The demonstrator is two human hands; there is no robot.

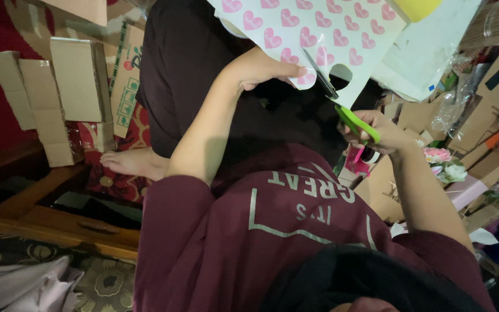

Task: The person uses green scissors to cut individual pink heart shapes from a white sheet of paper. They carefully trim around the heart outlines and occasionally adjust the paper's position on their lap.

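A white sheet printed with pink hearts is held up in front of me. My left hand pinches its lower edge, thumb on the paper. My right hand grips green-handled scissors. Their metal blades reach up into the sheet next to a round cut-out hole, close to my left thumb. Below both arms I see my maroon shirt with pale lettering.
Flattened cardboard pieces lie at the left, and a bare foot rests on a red patterned cloth. More cardboard scraps, plastic wrap and artificial flowers crowd the right. A pink object sits below the scissors. A wooden frame runs along the lower left.
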